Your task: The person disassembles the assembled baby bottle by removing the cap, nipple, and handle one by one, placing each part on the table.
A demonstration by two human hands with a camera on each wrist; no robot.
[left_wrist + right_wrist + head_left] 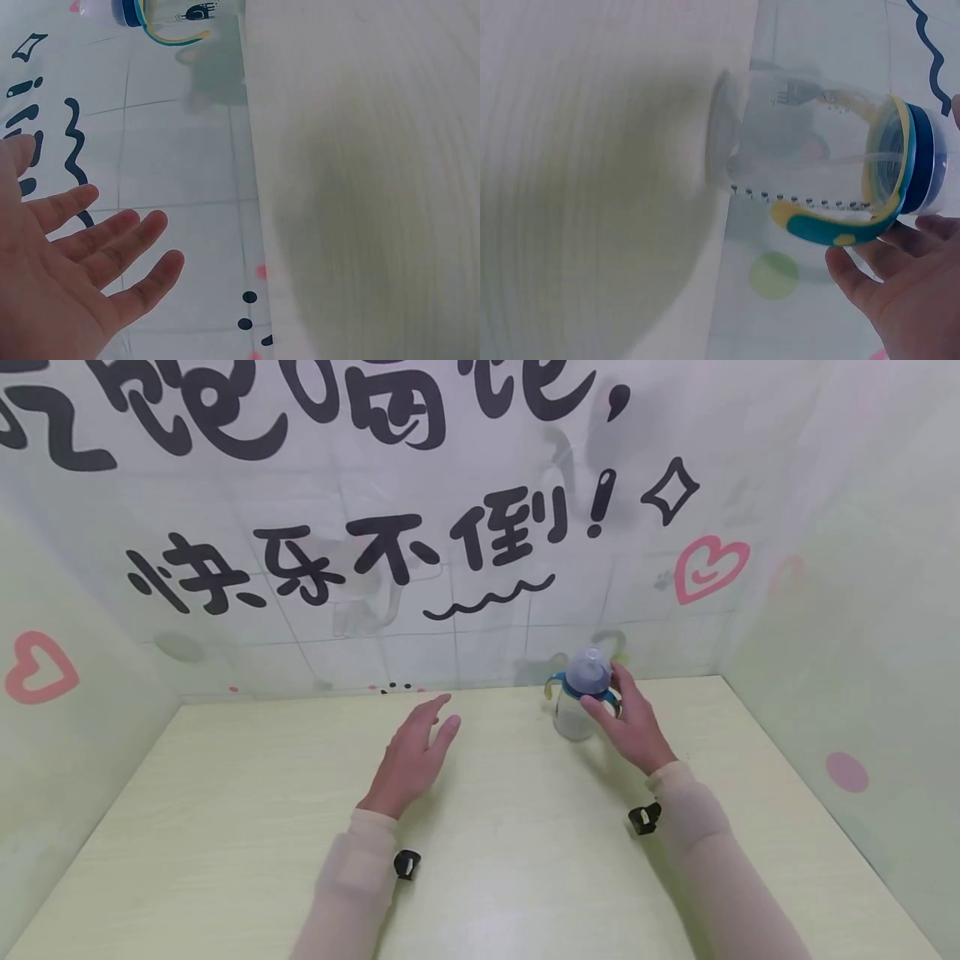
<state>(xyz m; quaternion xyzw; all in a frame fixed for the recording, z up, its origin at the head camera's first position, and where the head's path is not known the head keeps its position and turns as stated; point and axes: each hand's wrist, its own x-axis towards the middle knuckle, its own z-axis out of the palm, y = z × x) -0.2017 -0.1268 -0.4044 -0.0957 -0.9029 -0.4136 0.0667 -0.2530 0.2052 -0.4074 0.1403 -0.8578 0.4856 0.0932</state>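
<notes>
A clear baby bottle [574,720] with a domed translucent cap, blue collar and two blue-and-yellow side handles is upright at the back right of the table. I cannot tell whether its base touches the tabletop. My right hand [633,727] holds it near the cap and collar, thumb on the near side and fingers on the far side. In the right wrist view, measuring marks run along the bottle [802,142] and a straw shows inside. My left hand [408,760] hovers over the middle of the table, its fingers [124,251] spread and holding nothing.
The pale wood-grain table [247,827] ends at a back wall sheet [375,652] printed with large black characters and hearts. Side sheets [847,677] stand along the left and right. Each sleeve carries a small black clip [407,864] near the wrist.
</notes>
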